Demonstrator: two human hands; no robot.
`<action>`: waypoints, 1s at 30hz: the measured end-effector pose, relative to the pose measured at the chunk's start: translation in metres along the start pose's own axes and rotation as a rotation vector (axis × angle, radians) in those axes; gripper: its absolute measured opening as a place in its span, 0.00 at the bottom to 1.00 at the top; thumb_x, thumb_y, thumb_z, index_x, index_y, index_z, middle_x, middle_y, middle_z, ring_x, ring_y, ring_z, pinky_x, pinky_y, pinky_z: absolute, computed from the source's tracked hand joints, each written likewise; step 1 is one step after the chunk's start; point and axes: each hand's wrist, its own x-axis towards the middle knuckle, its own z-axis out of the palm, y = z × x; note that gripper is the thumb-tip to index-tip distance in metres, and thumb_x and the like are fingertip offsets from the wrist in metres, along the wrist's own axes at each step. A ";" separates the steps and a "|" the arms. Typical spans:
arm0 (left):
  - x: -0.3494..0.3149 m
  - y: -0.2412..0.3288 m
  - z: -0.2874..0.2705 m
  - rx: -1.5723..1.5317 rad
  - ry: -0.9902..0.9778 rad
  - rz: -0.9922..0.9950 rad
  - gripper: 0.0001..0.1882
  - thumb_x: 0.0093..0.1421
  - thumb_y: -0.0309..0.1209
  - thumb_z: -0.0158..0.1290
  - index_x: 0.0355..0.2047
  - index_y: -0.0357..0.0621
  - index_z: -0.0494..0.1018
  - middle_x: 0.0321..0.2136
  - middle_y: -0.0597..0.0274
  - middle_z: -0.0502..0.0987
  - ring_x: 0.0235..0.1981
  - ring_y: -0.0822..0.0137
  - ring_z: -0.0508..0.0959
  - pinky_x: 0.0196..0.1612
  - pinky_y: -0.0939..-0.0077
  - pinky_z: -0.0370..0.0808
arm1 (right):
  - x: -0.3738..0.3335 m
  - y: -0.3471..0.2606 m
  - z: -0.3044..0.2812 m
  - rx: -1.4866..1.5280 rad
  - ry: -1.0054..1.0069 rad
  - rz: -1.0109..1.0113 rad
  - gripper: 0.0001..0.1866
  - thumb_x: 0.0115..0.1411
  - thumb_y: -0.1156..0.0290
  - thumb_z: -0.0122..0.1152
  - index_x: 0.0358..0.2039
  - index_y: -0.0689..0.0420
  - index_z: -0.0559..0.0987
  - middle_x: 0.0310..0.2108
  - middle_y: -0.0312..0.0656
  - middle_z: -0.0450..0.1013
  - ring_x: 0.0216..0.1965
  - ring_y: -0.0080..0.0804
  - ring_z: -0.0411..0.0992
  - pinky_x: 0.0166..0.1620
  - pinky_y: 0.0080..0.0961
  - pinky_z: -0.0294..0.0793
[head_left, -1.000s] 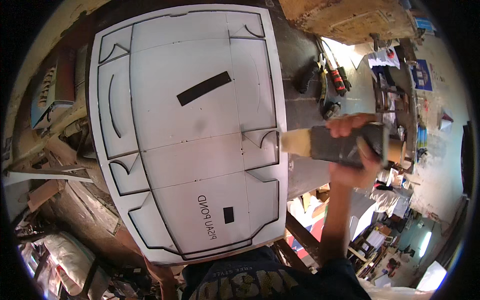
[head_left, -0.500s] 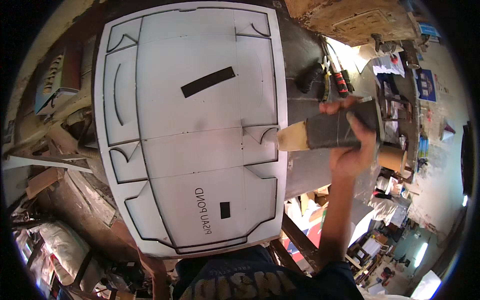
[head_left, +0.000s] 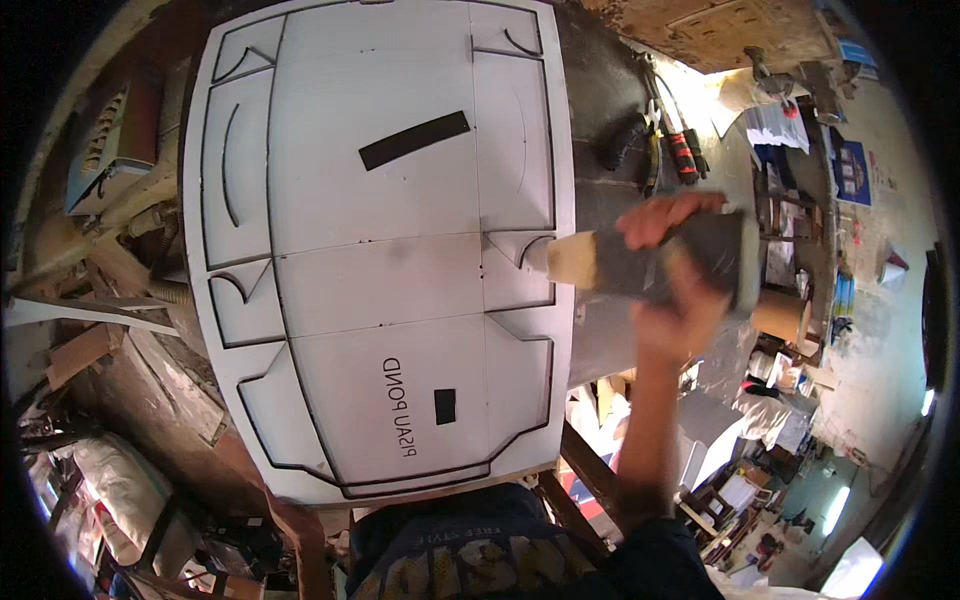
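Observation:
My right hand [head_left: 675, 270], blurred by motion, is wrapped round a dark grey box-shaped block [head_left: 625, 262] with a pale tan end piece [head_left: 572, 260]. That tan end reaches over the right edge of a large white board [head_left: 375, 205]; whether it touches cannot be told. Thin dark strips [head_left: 311, 408] stand along the board's drawn outline. A long black piece [head_left: 414, 140] and a small black rectangle [head_left: 445, 406] lie on its face. My left forearm [head_left: 305, 540] comes up to the board's near left corner, and the left hand's fingers are hidden there.
Pliers [head_left: 653, 150] and a red-and-black handled tool [head_left: 684, 158] lie on the dark bench [head_left: 600, 215] right of the board. A box [head_left: 118, 150] stands at far left, with wooden boards [head_left: 165, 370] below it. Cluttered shelves fill the right side.
My right hand and the block have shifted left, the block's tan end reaching a little further over the board. The board sits slightly higher in view.

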 end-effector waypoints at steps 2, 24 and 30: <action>-0.006 0.009 0.006 -0.048 0.070 -0.057 0.29 0.72 0.48 0.41 0.65 0.41 0.63 0.60 0.57 0.70 0.61 0.58 0.69 0.64 0.60 0.64 | 0.011 -0.009 -0.002 0.044 0.031 0.051 0.23 0.51 0.63 0.62 0.44 0.64 0.75 0.38 0.50 0.73 0.42 0.40 0.73 0.55 0.45 0.72; -0.002 -0.004 -0.007 0.043 0.214 0.065 0.32 0.70 0.50 0.41 0.63 0.37 0.64 0.59 0.53 0.70 0.59 0.54 0.71 0.60 0.55 0.70 | 0.020 -0.033 -0.035 -0.229 -0.267 -0.307 0.22 0.59 0.62 0.61 0.46 0.68 0.73 0.42 0.48 0.73 0.43 0.42 0.72 0.58 0.44 0.70; -0.007 -0.006 -0.010 0.146 0.165 0.137 0.31 0.70 0.51 0.41 0.63 0.40 0.64 0.58 0.52 0.70 0.57 0.52 0.72 0.59 0.54 0.71 | -0.003 -0.004 -0.038 -0.206 -0.377 -0.343 0.24 0.58 0.64 0.61 0.50 0.66 0.70 0.39 0.53 0.70 0.43 0.47 0.70 0.58 0.49 0.66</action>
